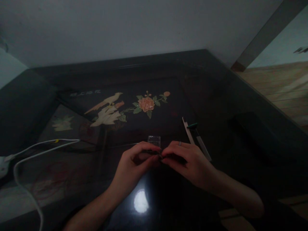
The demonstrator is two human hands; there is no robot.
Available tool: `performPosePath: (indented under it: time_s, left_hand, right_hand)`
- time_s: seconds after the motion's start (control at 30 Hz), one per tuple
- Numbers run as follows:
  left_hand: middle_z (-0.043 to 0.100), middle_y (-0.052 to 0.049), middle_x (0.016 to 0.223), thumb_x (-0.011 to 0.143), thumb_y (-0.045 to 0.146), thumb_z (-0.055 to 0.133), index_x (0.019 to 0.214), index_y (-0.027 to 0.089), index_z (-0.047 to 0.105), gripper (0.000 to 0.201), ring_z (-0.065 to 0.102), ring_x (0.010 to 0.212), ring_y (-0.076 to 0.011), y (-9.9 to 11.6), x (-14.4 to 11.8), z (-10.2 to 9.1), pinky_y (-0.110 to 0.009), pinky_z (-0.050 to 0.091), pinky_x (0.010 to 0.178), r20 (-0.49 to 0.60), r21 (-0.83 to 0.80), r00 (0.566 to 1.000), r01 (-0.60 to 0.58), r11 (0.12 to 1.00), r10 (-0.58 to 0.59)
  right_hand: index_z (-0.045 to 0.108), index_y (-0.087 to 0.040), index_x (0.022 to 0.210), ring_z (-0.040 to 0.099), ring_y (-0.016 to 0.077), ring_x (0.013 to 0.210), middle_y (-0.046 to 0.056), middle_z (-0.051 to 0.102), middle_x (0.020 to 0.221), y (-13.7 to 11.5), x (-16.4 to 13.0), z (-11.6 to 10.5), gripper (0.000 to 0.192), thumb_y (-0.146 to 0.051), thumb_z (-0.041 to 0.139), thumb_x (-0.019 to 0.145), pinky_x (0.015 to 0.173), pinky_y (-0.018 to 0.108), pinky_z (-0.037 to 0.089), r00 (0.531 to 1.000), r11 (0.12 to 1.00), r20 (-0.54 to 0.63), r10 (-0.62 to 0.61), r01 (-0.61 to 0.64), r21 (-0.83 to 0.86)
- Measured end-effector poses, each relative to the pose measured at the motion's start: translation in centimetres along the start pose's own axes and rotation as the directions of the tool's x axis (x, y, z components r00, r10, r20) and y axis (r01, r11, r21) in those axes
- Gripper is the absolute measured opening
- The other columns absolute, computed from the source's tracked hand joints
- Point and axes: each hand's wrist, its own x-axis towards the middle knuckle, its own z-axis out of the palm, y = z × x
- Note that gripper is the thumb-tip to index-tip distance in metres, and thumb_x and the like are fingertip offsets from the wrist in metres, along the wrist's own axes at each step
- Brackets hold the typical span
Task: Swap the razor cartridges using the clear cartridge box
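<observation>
My left hand (pixel 136 160) and my right hand (pixel 185 160) meet fingertip to fingertip above the table's near middle. Both are closed in a pinch around something small and dark between them, too dim and tiny to name. On my right hand there is a ring. Just beyond the fingertips lies a small clear plastic case (pixel 154 140), its near part hidden by my hands. To the right of the case, close to my right hand, rest a light flat strip (pixel 188 131) and a slim tool with a green part and a greyish handle (pixel 203 147).
The dark glossy table (pixel 197 93) carries a bird-and-peony picture (pixel 146 104). White cables (pixel 45 143) run from a white power strip (pixel 4 165) at the left. A dark block-like object (pixel 255 134) sits at the right. Behind is a wall.
</observation>
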Motion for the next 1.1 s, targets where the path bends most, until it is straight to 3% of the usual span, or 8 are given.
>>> performPosePath:
  time_s: [0.2, 0.47, 0.63, 0.77, 0.97, 1.1]
  left_hand:
    - [0.070, -0.001, 0.080, 0.074, 0.020, 0.073, 0.079, 0.017, 0.071, 0.006, 0.070, 0.060, -0.0136, -0.27, 0.05, -0.18, -0.023, 0.062, 0.057, -0.006, 0.045, 1.000, -0.017, 0.999, 0.017]
    - [0.073, -0.001, 0.079, 0.071, 0.016, 0.075, 0.075, 0.017, 0.070, 0.006, 0.072, 0.065, -0.0141, -0.51, 0.06, 0.02, -0.022, 0.061, 0.058, -0.018, -0.020, 0.999, 0.038, 0.999, -0.038]
    - [0.075, -0.002, 0.086, 0.070, 0.013, 0.074, 0.071, 0.016, 0.070, 0.006, 0.072, 0.069, -0.0129, -0.39, 0.06, 0.15, -0.020, 0.060, 0.063, -0.027, -0.017, 0.999, 0.027, 0.999, -0.027]
    - [0.074, -0.002, 0.087, 0.070, 0.011, 0.074, 0.068, 0.016, 0.067, 0.009, 0.072, 0.071, -0.0133, -0.29, -0.01, 0.09, -0.022, 0.060, 0.067, -0.036, 0.065, 0.998, -0.040, 0.997, 0.042]
    - [0.072, -0.002, 0.085, 0.072, 0.008, 0.074, 0.068, 0.017, 0.069, 0.011, 0.069, 0.072, -0.0123, -0.26, -0.17, -0.09, -0.019, 0.055, 0.063, 0.015, 0.243, 0.970, -0.239, 0.940, 0.242]
    - [0.072, -0.002, 0.084, 0.073, 0.010, 0.075, 0.071, 0.017, 0.070, 0.009, 0.068, 0.070, -0.0122, -0.28, -0.09, -0.17, -0.019, 0.054, 0.061, 0.072, 0.256, 0.963, -0.269, 0.928, 0.259]
  right_hand:
    - [0.066, -0.018, 0.087, 0.062, 0.0128, 0.068, 0.001, 0.065, 0.078, 0.06, 0.10, 0.08, 0.008, -0.012, 0.061, 0.087, 0.062, 0.023, 0.047, 1.000, 1.000, -0.010, 0.012, -0.013, -0.021]
    - [0.067, -0.017, 0.088, 0.065, 0.0147, 0.073, 0.003, 0.068, 0.082, 0.08, -0.18, 0.45, 0.008, -0.025, 0.066, 0.088, 0.065, 0.024, 0.050, 0.995, 0.993, -0.087, -0.049, 0.040, -0.110]
    - [0.067, -0.017, 0.085, 0.065, 0.0146, 0.072, 0.003, 0.068, 0.079, 0.16, -0.12, 0.45, 0.005, -0.020, 0.065, 0.088, 0.065, 0.024, 0.050, 0.986, 0.986, -0.147, -0.083, 0.061, -0.153]
    - [0.068, -0.016, 0.086, 0.065, 0.0154, 0.073, 0.004, 0.068, 0.080, 0.24, -0.07, 0.31, 0.003, -0.019, 0.067, 0.087, 0.066, 0.025, 0.051, 0.983, 0.977, -0.152, -0.101, 0.069, -0.203]
    - [0.068, -0.016, 0.085, 0.065, 0.0149, 0.073, 0.003, 0.068, 0.079, 0.23, 0.00, 0.23, 0.007, -0.016, 0.063, 0.089, 0.066, 0.025, 0.051, 0.982, 0.974, -0.126, -0.139, 0.113, -0.195]
    - [0.068, -0.018, 0.080, 0.064, 0.0140, 0.071, 0.002, 0.067, 0.076, 0.11, 0.10, 0.16, 0.013, -0.019, 0.061, 0.091, 0.064, 0.024, 0.051, 0.980, 0.983, -0.146, -0.132, 0.110, -0.149]
